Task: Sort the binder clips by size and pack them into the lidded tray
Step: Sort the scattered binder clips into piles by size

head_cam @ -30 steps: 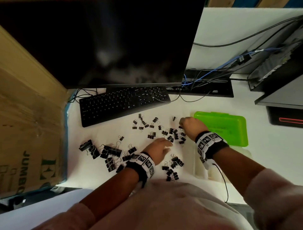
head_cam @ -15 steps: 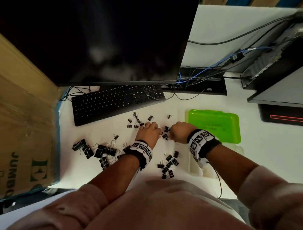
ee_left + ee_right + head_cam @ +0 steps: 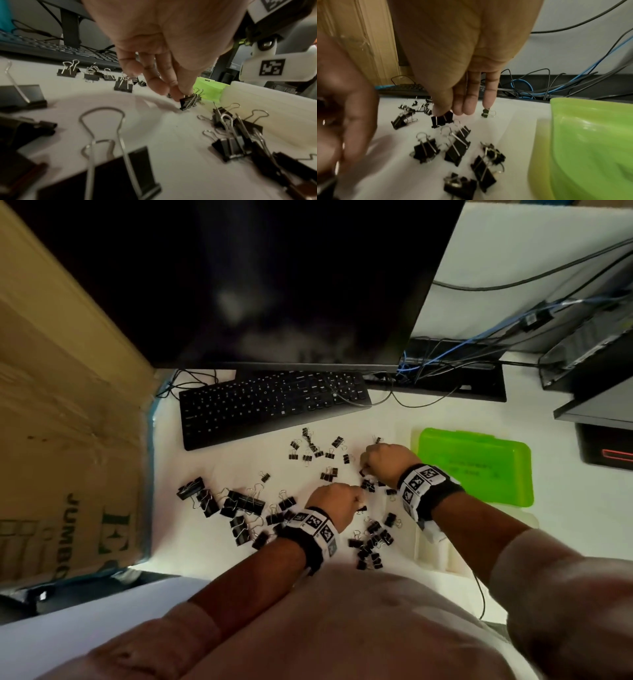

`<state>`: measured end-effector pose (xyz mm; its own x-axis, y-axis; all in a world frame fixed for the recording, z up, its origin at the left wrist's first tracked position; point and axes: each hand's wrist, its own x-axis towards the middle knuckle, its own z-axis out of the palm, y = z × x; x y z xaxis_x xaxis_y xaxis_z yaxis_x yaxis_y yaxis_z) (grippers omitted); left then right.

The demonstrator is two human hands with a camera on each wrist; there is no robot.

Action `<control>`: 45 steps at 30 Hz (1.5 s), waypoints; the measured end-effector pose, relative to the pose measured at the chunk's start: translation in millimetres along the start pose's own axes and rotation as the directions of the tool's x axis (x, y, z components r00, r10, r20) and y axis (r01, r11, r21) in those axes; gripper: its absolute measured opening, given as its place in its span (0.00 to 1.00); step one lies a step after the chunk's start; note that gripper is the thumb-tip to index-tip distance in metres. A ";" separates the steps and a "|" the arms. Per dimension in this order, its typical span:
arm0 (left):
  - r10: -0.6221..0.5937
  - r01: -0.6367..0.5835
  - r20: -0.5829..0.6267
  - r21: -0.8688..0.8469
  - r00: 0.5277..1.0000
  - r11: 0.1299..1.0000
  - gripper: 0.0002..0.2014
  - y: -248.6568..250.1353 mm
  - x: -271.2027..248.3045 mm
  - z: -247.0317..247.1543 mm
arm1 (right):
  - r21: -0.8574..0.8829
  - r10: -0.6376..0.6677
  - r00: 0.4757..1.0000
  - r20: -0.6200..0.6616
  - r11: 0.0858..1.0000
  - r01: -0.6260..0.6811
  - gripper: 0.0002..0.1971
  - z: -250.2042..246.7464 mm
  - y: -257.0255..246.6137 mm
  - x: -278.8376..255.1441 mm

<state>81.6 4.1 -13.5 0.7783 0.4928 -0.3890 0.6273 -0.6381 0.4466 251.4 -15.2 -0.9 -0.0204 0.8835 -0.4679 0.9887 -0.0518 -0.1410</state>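
Left hand (image 3: 164,44) drawn back nearer, grip pinching small clip (image 3: 190,102), right hand (image 3: 464,56) grip pinching another clip (image 3: 441,119), fingertips hidden overhead

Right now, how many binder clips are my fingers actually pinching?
2. The left hand pinches one small clip near the white tray; the right hand pinches a second clip beside the green lid. More may hide in a palm.

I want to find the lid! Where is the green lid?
In the head view the green lid lies on the desk's right side, just beyond the right hand.
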 end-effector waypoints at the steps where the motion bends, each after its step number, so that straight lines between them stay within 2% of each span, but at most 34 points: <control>1: -0.006 0.006 0.020 -0.009 1.000 1.000 0.11 0.5 0.5 1.9 | 0.026 -0.009 0.999 -0.040 1.000 0.010 0.11 -2.2 0.6 -3.1; 3: -0.008 0.009 0.058 -0.016 0.998 1.000 0.11 1.8 0.8 4.0 | 0.061 0.004 0.996 -0.093 0.998 0.002 0.11 -6.5 1.9 -12.5; 4: -0.010 0.011 0.072 -0.024 0.997 1.000 0.11 2.7 0.5 4.9 | 0.079 0.035 0.996 -0.079 0.996 -0.029 0.11 -8.5 2.0 -19.5; 7: -0.027 0.031 0.099 -0.041 0.995 0.999 0.10 4.7 -0.2 8.8 | 0.021 0.090 0.990 0.107 0.995 -0.093 0.11 -7.3 -1.2 -42.3; 10: -0.002 0.008 0.149 -0.044 0.989 0.999 0.11 6.1 -2.6 14.4 | -0.098 0.083 0.962 0.259 0.993 -0.060 0.11 3.0 -11.8 -59.3; 14: 0.056 -0.050 0.239 -0.032 0.969 0.998 0.13 10.6 -8.5 17.0 | -0.070 0.092 0.937 0.336 0.995 -0.072 0.13 20.2 -21.9 -64.7; 17: 0.028 -0.007 0.193 -0.105 0.981 0.994 0.14 7.6 -10.5 13.3 | 0.016 0.064 0.928 0.366 0.997 -0.076 0.13 26.7 -27.3 -65.8; 20: -0.029 0.019 -0.057 -0.180 0.998 0.983 0.14 -4.6 -7.4 0.7 | 0.097 0.038 0.952 0.303 0.993 -0.070 0.13 21.5 -17.5 -64.1; 22: -0.192 0.143 -0.191 -0.243 0.963 0.959 0.21 -18.5 -3.0 -11.8 | 0.136 0.085 0.978 0.188 0.984 -0.112 0.12 14.9 -3.5 -57.5; 24: -0.354 0.282 -0.202 -0.313 0.913 0.907 0.32 -33.3 3.3 -20.8 | 0.144 0.149 0.984 0.099 0.976 -0.163 0.15 8.1 4.8 -51.7; 25: -0.390 0.317 -0.192 -0.324 0.900 0.891 0.37 -39.2 6.5 -22.9 | 0.131 0.166 0.983 0.074 0.976 -0.175 0.18 6.7 5.9 -48.5; 28: -0.412 0.345 -0.184 -0.311 0.892 0.885 0.46 -51.9 15.1 -23.7 | 0.087 0.173 0.982 0.081 0.980 -0.180 0.24 10.5 2.5 -40.8; 31: -0.419 0.366 -0.128 -0.307 0.899 0.879 0.51 -59.6 21.6 -25.0 | 0.109 0.200 0.973 0.114 0.971 -0.212 0.26 19.1 0.0 -33.7; 33: -0.387 0.345 -0.104 -0.285 0.916 0.894 0.49 -62.3 24.6 -24.9 | 0.165 0.208 0.969 0.132 0.959 -0.229 0.26 23.1 -2.7 -29.2; 35: -0.338 0.303 -0.139 -0.227 0.931 0.926 0.43 -61.7 24.5 -25.0 | 0.244 0.204 0.969 0.138 0.941 -0.233 0.26 25.7 -5.8 -24.0; 38: -0.226 0.223 -0.205 -0.038 0.952 0.974 0.24 -55.0 21.4 -24.0 | 0.362 0.202 0.975 0.093 0.905 -0.222 0.25 27.1 -7.6 -15.9; 41: -0.173 0.171 -0.189 -0.029 0.967 0.985 0.08 -52.4 20.0 -20.9 | 0.433 0.144 0.988 0.062 0.887 -0.157 0.26 23.9 -5.9 -10.2; 43: -0.194 0.188 -0.126 -0.063 0.973 0.980 0.07 -52.1 19.8 -22.7 | 0.427 0.134 0.990 0.034 0.894 -0.135 0.24 19.2 -0.6 -7.6; 45: -0.227 0.218 -0.085 -0.107 0.970 0.970 0.07 -50.7 18.4 -27.0 | 0.386 0.178 0.983 -0.036 0.910 -0.150 0.19 13.6 8.1 -5.4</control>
<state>64.8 61.5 -21.5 0.6147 0.6735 -0.4105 0.7812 -0.4484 0.4343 257.5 -26.7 -11.4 0.1610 0.8765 -0.4537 0.8456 -0.3596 -0.3945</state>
